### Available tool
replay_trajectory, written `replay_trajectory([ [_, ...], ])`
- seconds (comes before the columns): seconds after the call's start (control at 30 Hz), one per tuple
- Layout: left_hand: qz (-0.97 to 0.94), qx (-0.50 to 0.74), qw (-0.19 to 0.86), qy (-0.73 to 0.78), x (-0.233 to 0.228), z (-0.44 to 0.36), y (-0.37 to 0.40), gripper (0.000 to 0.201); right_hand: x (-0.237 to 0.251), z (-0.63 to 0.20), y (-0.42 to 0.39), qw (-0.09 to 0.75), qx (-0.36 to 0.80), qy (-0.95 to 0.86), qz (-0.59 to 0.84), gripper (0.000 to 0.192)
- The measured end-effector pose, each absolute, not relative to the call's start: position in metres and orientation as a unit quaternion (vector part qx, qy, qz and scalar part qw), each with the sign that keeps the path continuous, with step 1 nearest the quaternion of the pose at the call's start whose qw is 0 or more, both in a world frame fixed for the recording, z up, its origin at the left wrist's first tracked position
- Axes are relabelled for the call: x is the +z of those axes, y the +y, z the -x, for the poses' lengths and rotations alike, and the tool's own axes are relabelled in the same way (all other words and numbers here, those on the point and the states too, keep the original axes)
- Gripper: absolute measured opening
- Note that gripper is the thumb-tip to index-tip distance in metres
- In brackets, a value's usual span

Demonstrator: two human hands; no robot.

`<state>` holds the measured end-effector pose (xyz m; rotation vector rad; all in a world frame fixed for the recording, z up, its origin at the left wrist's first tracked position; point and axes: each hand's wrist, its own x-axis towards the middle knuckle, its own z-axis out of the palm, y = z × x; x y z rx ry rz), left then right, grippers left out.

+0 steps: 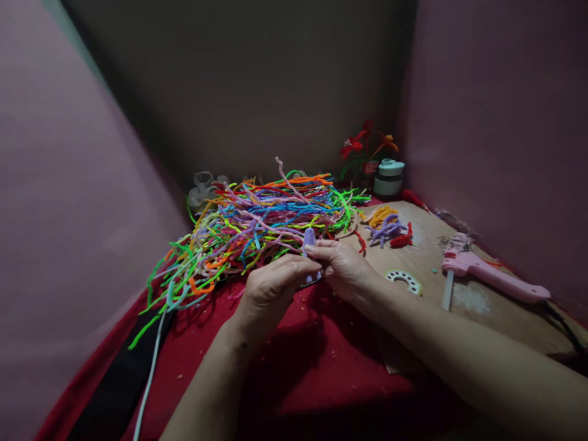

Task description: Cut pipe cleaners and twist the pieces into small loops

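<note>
My left hand (271, 291) and my right hand (342, 266) meet over the red cloth (294, 367), both pinching a short lilac pipe cleaner piece (309, 239) that is bent into a loop between the fingertips. Just behind the hands lies a big tangled heap of pipe cleaners (257, 223) in green, orange, blue, pink and yellow. Some strands trail off to the left front.
A wooden board (482, 312) on the right carries a pink glue gun (487, 272), a small white curved template (404, 280) and short yellow, purple and red pieces (388, 228). At the back stand pipe-cleaner flowers (365, 147) and a teal-lidded jar (389, 176). Pink walls close in both sides.
</note>
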<state>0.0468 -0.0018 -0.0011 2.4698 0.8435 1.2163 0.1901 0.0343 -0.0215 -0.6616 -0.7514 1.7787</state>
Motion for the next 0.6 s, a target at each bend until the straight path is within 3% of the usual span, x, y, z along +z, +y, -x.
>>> replay_trajectory([
  [0.17,-0.801,0.456,0.155,0.355,0.003,-0.043,-0.008,0.007,-0.019,-0.19,0.033,0.511,0.722,-0.353,0.304,0.014],
  [0.4,-0.836,0.425,-0.009,0.347,0.011,-0.046,-0.008,0.007,-0.019,-0.191,0.032,0.503,0.641,-0.458,0.355,0.012],
  [0.6,-0.819,0.333,-0.162,0.438,0.0,-0.047,-0.004,0.014,-0.021,-0.192,0.032,0.529,0.594,-0.498,0.346,0.009],
])
